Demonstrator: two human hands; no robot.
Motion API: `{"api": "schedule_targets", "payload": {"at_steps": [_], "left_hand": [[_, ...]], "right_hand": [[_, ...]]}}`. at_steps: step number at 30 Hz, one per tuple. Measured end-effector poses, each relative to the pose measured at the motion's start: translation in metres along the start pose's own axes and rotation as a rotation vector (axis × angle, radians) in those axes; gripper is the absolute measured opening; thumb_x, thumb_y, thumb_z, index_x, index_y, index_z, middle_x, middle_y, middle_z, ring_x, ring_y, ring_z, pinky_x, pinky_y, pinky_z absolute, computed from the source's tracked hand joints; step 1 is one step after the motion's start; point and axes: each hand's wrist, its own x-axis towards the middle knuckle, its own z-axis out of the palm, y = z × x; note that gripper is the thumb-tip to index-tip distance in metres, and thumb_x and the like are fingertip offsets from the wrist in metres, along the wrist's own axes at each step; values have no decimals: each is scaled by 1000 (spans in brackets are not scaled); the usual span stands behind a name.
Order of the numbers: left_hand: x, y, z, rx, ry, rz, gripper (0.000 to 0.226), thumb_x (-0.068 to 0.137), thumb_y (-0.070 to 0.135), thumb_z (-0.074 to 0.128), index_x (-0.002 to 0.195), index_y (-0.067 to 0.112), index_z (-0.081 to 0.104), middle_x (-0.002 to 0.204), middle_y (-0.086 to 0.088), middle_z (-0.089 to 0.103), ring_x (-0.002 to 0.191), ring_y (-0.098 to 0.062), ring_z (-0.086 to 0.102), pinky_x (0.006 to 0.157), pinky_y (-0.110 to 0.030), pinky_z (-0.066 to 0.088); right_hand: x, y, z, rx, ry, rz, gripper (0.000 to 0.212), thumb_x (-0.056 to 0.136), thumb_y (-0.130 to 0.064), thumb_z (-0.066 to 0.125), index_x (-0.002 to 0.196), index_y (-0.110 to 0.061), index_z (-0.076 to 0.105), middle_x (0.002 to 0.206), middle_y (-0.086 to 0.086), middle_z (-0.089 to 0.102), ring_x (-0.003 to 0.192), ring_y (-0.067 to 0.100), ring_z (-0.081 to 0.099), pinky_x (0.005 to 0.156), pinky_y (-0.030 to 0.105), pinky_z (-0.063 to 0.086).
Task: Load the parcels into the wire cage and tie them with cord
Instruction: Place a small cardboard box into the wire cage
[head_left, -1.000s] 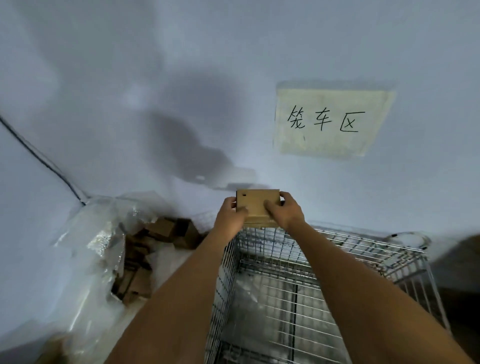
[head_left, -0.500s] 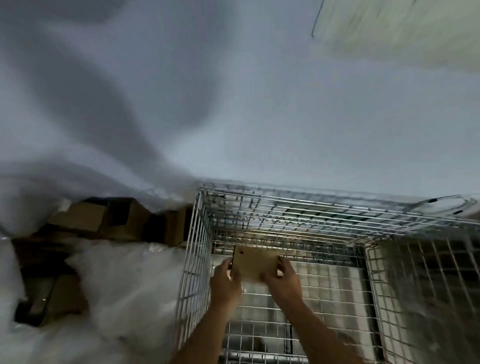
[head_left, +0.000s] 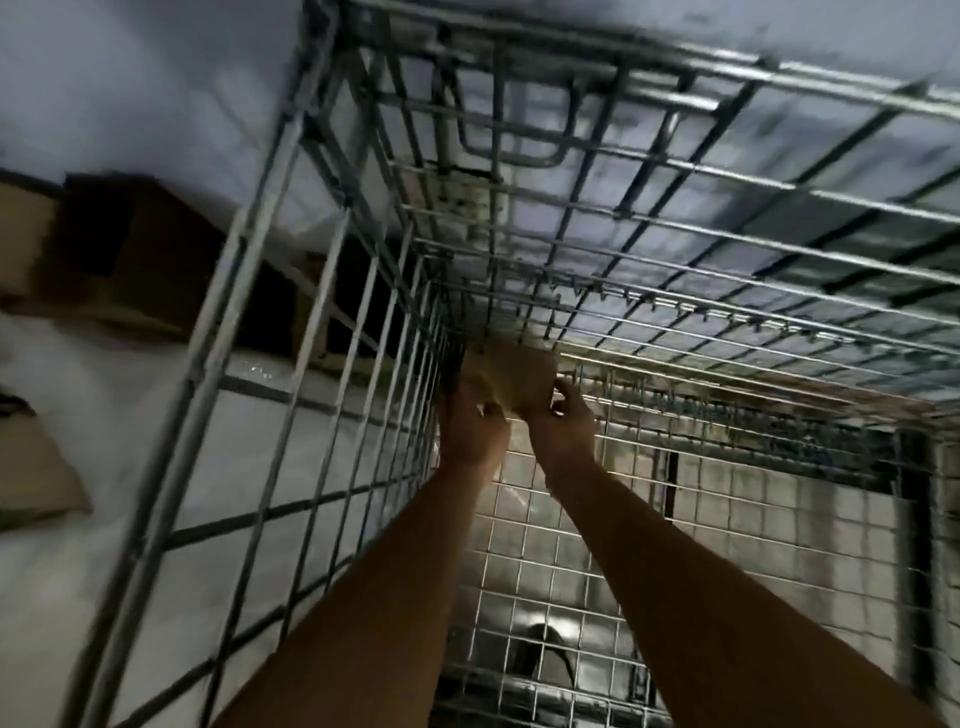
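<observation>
Left of cage: cardboard boxes (head_left: 130, 260) on white plastic sheeting (head_left: 130, 415), now larger in frame than 0.5 s ago. Wire cage (head_left: 249, 332) left wall now fills mid-frame; view has dropped well inside the cage. Left hand (head_left: 470, 423) and right hand (head_left: 563, 421) both grip the cardboard parcel (head_left: 511, 371), one at each side. Parcel, earlier held mid-cage above the mesh floor, now sits deep in the far-left corner, against the left wall. Image blurred; contact with floor indeterminate.
</observation>
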Motion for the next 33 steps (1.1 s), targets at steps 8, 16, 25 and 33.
{"api": "schedule_targets", "payload": {"at_steps": [8, 16, 25, 33], "left_hand": [[-29, -3, 5, 49, 172, 92, 73, 86, 6, 63, 155, 17, 41, 162, -3, 32, 118, -24, 64, 95, -29, 52], [-24, 10, -4, 227, 115, -56, 65, 95, 10, 55, 157, 20, 38, 159, -7, 42, 138, -33, 50, 107, -39, 43], [-33, 30, -5, 161, 113, -146, 62, 90, 7, 53, 150, 21, 46, 156, -5, 44, 117, -34, 62, 85, -30, 43], [-29, 34, -10, 287, 20, -174, 69, 90, 20, 48, 156, 32, 34, 165, -10, 28, 141, -41, 42, 109, -51, 46]], "right_hand": [[19, 12, 21, 376, 61, 238, 41, 67, -11, 70, 105, -26, 76, 100, 1, 77, 91, 21, 72, 88, 39, 60], [13, 6, 13, 248, 9, 203, 18, 72, -32, 74, 89, -38, 76, 97, -14, 77, 101, 19, 71, 97, 50, 57], [-2, -11, -3, 275, -47, 238, 75, 78, -42, 74, 147, -18, 54, 130, 1, 66, 118, 26, 63, 110, 50, 49], [-11, -11, -4, 117, -309, 306, 69, 101, -34, 60, 160, -35, 23, 138, 8, 61, 114, 33, 62, 85, 47, 56]]}}
